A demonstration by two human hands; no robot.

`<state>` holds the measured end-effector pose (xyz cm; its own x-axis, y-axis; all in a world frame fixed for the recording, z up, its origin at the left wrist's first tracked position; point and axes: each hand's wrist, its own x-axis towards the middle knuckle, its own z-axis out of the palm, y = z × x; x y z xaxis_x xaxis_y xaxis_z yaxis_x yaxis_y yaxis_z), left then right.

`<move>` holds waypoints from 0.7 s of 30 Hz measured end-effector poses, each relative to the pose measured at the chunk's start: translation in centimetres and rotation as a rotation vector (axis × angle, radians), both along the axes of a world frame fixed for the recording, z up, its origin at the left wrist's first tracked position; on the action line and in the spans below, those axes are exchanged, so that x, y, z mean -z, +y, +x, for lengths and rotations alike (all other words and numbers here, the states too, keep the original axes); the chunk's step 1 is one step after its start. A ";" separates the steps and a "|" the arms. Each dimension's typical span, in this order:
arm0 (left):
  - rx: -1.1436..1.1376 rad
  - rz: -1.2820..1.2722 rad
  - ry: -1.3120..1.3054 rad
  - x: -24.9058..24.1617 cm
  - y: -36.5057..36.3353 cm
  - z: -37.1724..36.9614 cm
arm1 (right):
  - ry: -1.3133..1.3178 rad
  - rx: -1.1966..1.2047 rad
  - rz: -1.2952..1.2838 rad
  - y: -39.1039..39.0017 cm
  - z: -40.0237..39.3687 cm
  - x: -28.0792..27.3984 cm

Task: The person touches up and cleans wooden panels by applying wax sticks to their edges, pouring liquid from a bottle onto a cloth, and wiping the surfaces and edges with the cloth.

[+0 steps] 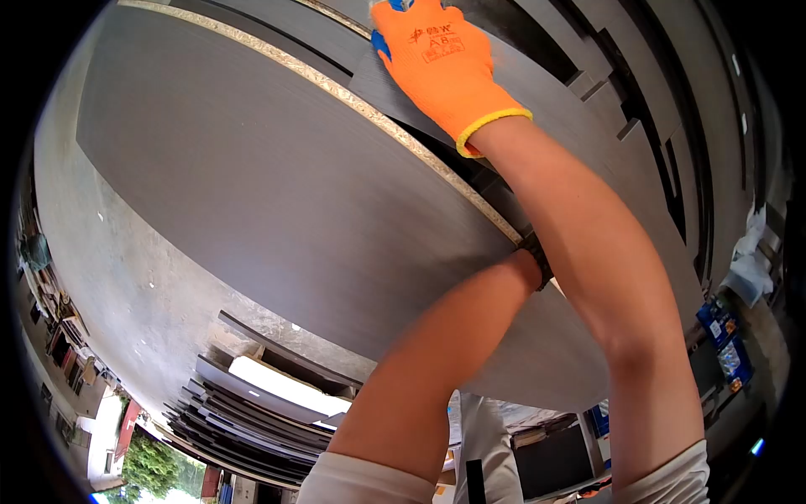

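Observation:
A large grey-faced panel (277,185) with a raw particleboard edge spans the middle of the view, tilted. My right hand (441,59), in an orange glove with blue on the fingers and thumb, is at the top, past that edge. Its fingers look curled and are partly cut off by the frame; what they hold is hidden. Beneath the glove lies another grey panel (378,80). My left forearm (437,328) reaches across the large panel to its edge, a dark band at the wrist (537,259). Behind the panel edge and my right forearm, the left hand itself is hidden.
Many dark panels (672,160) with offset ends are stacked along the right. A further stack of boards (260,424) stands at the lower left, with a white piece on it. Concrete floor (134,227) shows at left. Blue printed packages (726,344) lie at right.

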<state>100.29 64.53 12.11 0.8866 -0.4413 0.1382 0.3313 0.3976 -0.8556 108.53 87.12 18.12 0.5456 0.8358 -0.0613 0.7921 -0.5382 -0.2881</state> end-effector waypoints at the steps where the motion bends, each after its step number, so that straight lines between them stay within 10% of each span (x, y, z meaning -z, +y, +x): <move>1: 0.163 -0.685 0.139 -0.1 -0.1 0.3 | 0.037 0.006 0.050 0.0 -0.2 0.2; 6: 0.887 -2.409 0.941 -1.5 1.3 1.4 | 0.077 -0.117 -0.187 0.9 -1.6 -0.6; 15: 0.747 -2.423 1.131 0.9 -0.3 1.6 | 0.042 0.268 0.337 -11.3 6.6 -1.8; 21: 0.787 -2.285 1.220 -0.7 -4.4 3.8 | 0.039 0.351 0.135 -14.7 4.3 -1.2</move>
